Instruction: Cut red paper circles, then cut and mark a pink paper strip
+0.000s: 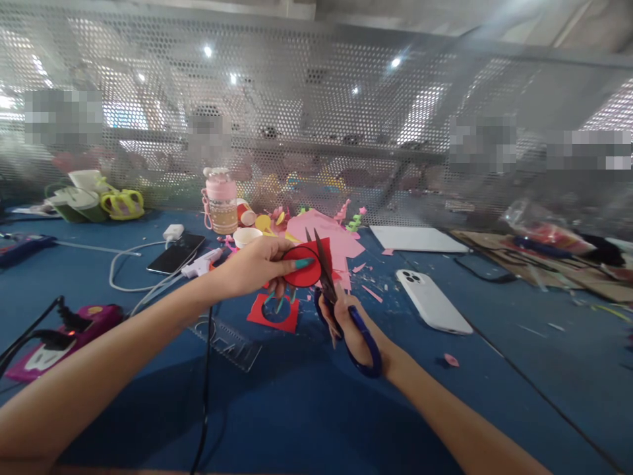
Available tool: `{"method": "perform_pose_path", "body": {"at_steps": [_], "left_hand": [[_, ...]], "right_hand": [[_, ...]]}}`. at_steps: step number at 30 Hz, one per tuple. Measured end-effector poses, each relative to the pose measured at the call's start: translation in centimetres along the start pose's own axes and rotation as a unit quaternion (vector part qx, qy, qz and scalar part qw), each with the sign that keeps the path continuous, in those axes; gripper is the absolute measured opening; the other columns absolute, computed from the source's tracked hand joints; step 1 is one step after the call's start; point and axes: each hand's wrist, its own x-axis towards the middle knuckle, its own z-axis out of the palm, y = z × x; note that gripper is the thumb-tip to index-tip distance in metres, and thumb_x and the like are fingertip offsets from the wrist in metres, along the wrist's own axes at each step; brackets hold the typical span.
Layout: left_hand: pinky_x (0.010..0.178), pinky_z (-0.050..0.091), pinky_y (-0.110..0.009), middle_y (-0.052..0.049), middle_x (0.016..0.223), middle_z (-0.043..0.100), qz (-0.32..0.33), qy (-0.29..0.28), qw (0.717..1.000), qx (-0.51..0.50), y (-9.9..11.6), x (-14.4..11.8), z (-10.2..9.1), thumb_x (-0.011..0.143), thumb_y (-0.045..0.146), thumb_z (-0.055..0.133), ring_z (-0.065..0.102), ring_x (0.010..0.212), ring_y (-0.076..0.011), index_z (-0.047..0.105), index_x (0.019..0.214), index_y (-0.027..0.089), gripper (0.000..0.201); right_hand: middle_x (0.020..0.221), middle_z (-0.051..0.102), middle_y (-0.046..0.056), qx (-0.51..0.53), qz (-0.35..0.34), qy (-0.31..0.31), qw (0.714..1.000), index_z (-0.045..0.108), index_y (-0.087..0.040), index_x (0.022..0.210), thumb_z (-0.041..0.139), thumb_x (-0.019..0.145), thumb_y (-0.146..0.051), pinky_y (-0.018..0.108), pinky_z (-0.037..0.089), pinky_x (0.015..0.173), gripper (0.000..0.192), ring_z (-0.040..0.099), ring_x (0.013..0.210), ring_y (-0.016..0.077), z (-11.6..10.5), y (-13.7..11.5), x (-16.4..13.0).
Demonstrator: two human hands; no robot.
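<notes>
My left hand (257, 265) pinches a piece of red paper (305, 269) with a circle drawn on it, held above the blue table. My right hand (352, 328) grips blue-handled scissors (341, 310), whose dark blades are spread and bite into the right side of the red paper. Under the hands lies a red paper offcut (257, 315) with a round hole cut out of it.
A white phone (432, 301) lies face down to the right, a black phone (175, 254) and white charger cable to the left. Pink paper scraps (331, 237), a pink bottle (221, 201), a glue gun (202, 262), a clear ruler (230, 340) and a perforated metal screen (316, 132) are behind.
</notes>
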Motion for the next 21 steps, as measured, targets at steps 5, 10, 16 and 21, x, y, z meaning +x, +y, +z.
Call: {"method": "perform_pose_path", "body": {"at_steps": [5, 10, 16, 21], "left_hand": [[0.037, 0.037, -0.016, 0.008, 0.047, 0.053, 0.001, -0.013, 1.0, 0.007, -0.1, 0.0, -0.5, 0.086, 0.014, 0.054, 0.048, 0.033, -0.0041, 0.06, 0.092, 0.011, 0.009], [0.037, 0.035, -0.015, 0.007, 0.046, 0.054, -0.016, -0.018, 1.0, 0.013, -0.2, 0.1, -1.1, 0.083, 0.014, 0.058, 0.049, 0.034, -0.0046, 0.062, 0.094, 0.01, 0.013], [0.038, 0.036, -0.016, 0.007, 0.044, 0.054, -0.032, -0.029, 0.999, 0.01, -0.1, 0.1, -1.4, 0.084, 0.014, 0.055, 0.048, 0.032, -0.0045, 0.061, 0.096, 0.009, 0.014], [0.039, 0.036, -0.015, 0.007, 0.045, 0.055, -0.022, -0.058, 0.998, 0.0, -0.7, 0.2, -1.6, 0.083, 0.013, 0.056, 0.049, 0.034, -0.004, 0.059, 0.084, 0.011, 0.003]], "right_hand": [[0.043, 0.032, -0.009, -0.012, 0.001, -0.007, 1.0, 0.038, -0.024, 0.066, 0.029, 0.07, -0.085, 0.023, 0.031, 0.033, 0.063, 0.034, 0.032, 0.0082, -0.1, 0.0, 0.0], [0.045, 0.03, -0.009, -0.014, -0.002, -0.009, 1.0, 0.034, -0.024, 0.065, 0.03, 0.071, -0.085, 0.022, 0.027, 0.032, 0.061, 0.03, 0.033, 0.0067, -0.1, 0.1, -0.1], [0.045, 0.032, -0.009, -0.012, -0.006, -0.019, 1.0, 0.035, -0.024, 0.065, 0.029, 0.074, -0.082, 0.022, 0.029, 0.032, 0.06, 0.032, 0.032, 0.0072, -0.1, 0.2, -0.2], [0.046, 0.038, -0.007, -0.037, -0.026, -0.033, 0.998, 0.038, -0.023, 0.065, 0.026, 0.076, -0.081, 0.024, 0.035, 0.037, 0.06, 0.04, 0.036, 0.0099, -0.2, -0.3, -0.1]]}}
